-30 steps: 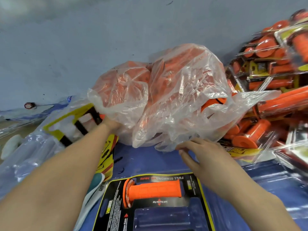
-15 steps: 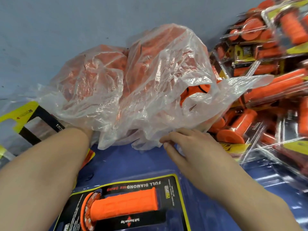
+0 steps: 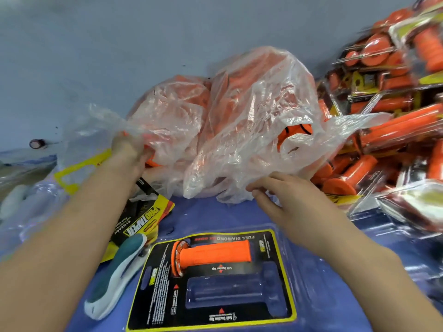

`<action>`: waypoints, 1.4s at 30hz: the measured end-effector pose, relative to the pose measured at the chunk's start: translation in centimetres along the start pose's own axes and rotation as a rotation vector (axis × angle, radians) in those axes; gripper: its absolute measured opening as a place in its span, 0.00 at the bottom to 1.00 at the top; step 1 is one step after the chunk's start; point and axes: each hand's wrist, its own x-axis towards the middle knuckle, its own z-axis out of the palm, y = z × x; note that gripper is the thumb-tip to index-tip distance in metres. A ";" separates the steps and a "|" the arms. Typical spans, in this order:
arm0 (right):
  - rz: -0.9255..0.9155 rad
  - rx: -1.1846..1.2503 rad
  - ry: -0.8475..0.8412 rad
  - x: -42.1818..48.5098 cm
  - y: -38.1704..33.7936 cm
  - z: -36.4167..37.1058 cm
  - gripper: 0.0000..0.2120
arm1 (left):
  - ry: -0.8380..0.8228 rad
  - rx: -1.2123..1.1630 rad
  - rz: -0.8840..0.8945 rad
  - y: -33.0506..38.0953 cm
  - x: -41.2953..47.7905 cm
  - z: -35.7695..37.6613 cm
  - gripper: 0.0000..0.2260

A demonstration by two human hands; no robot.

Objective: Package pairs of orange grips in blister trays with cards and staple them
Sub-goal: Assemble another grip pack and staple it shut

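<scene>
One orange grip point(image 3: 213, 256) lies in the farther of two cavities in a blister tray point(image 3: 282, 293), which sits over a black-and-yellow card point(image 3: 158, 298) near the near edge of the blue worktop point(image 3: 215, 214). Both hands are beyond it, well apart, at a clear bag point(image 3: 242, 130) stuffed with more orange grips toward the far edge. The left hand point(image 3: 128, 152) has its fingers curled into the bag's film at its left side; whether it also holds a grip inside cannot be told. The right hand point(image 3: 282, 195) is relaxed, fingertips touching the bag's lower hem, and holds nothing. A teal-and-white tool point(image 3: 115, 279) lies just left of the tray, under the left forearm, touching a stack of cards point(image 3: 141, 221). Finished packs point(image 3: 388, 125) pile up along the right edge.
</scene>
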 end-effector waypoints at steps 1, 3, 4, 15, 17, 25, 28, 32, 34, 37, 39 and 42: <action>-0.011 0.010 0.004 -0.1 -0.3 -0.1 0.13 | 0.053 -0.073 0.036 0.3 -1.3 -0.4 0.12; -0.030 0.029 0.023 -0.4 -1.0 -0.1 0.12 | 0.124 -0.098 0.170 0.6 -5.7 -1.3 0.11; -0.039 0.050 0.036 -0.6 -1.4 0.0 0.12 | 0.160 -0.043 0.246 0.5 -8.0 -2.1 0.09; -0.139 0.872 0.075 -1.1 -5.8 0.1 0.13 | -0.265 0.398 0.865 -3.5 -22.3 -1.0 0.12; -0.128 0.888 0.100 -1.0 -5.7 0.0 0.09 | -0.308 0.414 0.869 -3.7 -22.2 -1.0 0.14; -0.095 1.020 0.024 -1.4 -5.6 -0.8 0.11 | -0.223 0.817 1.194 -3.9 -21.0 -4.1 0.18; -0.072 1.012 -0.074 -2.1 -5.5 -0.7 0.13 | -0.206 0.807 1.245 -4.9 -20.9 -4.8 0.19; -0.054 0.919 -0.143 -3.1 -5.0 -0.5 0.11 | -0.323 0.783 1.149 -5.6 -21.3 -5.8 0.18; -0.052 0.852 -0.180 -3.6 -4.5 -0.6 0.11 | -0.322 0.852 1.167 -5.7 -21.7 -6.0 0.18; -0.010 0.846 -0.142 -4.2 -3.5 -0.9 0.16 | -0.388 0.924 1.154 -5.9 -22.4 -6.0 0.19; 0.046 0.819 -0.025 -4.4 -2.7 -0.9 0.16 | -0.423 1.014 1.194 -6.1 -22.9 -5.8 0.19; 0.106 0.788 0.121 -4.4 -1.6 -0.9 0.12 | -0.519 1.095 1.219 -6.7 -23.5 -5.2 0.18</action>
